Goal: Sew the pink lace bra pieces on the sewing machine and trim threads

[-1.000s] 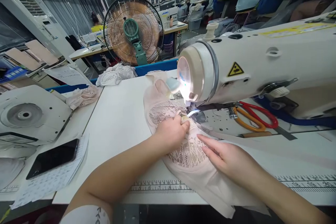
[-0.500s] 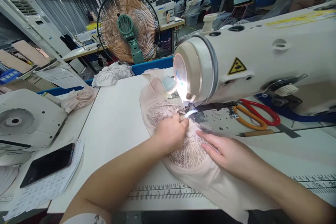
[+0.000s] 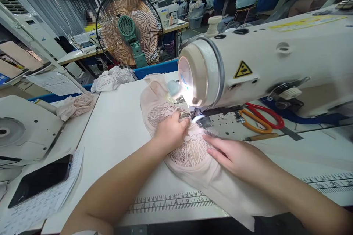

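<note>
A pale pink lace bra (image 3: 194, 152) lies across the bed of a white sewing machine (image 3: 259, 58), its middle beside the lit needle area. My left hand (image 3: 171, 132) is closed on the bra just left of the needle, thumb and forefinger pinching its edge. My right hand (image 3: 231, 154) rests on the nearer lace cup, with its fingers stretched out and lying flat. A bright white strip (image 3: 198, 118) runs to the needle from the right. The needle tip and the exact stitching point are hidden by the machine head and my fingers.
Scissors with red and orange handles (image 3: 259, 127) and a wooden-handled tool (image 3: 261, 137) lie right of the needle. A phone (image 3: 41, 180) sits on papers at left. Folded lace pieces (image 3: 113, 79) lie behind. A large fan (image 3: 128, 29) stands beyond the table.
The view has swung slightly, so everything sits further left in the picture. My left hand and the bra have shifted a little away from me along the needle. Both hands keep their poses.
</note>
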`<state>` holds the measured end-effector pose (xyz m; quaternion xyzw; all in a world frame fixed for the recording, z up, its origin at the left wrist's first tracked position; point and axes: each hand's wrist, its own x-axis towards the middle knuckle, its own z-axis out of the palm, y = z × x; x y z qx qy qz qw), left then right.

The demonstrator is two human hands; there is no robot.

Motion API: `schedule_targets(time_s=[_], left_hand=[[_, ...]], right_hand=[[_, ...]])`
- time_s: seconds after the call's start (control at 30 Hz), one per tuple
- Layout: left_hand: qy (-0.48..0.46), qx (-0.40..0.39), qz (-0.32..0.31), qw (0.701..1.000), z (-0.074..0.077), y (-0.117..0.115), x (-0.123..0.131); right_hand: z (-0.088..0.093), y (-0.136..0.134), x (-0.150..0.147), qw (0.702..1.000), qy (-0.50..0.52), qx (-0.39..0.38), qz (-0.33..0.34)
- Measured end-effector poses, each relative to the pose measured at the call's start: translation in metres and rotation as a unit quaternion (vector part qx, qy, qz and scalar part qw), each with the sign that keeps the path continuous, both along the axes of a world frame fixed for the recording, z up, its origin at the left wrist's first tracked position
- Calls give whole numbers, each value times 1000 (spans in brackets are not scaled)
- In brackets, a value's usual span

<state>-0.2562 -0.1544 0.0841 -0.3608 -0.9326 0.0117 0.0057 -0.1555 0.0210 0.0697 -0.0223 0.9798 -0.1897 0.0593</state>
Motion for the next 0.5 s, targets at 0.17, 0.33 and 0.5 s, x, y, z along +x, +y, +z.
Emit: schedule_targets(time_s=[0.17, 0.33, 0.5], left_hand=[[-26, -35, -14, 999, 20, -7, 24], [-135, -148, 24, 979, 36, -6, 36], [-155, -150, 63, 974, 38, -7, 26]], right_hand=[[-6, 12, 22, 997, 62, -24, 28], [-10, 15, 21, 999, 38, 0, 18], [0, 9, 7, 999, 17, 25, 20]])
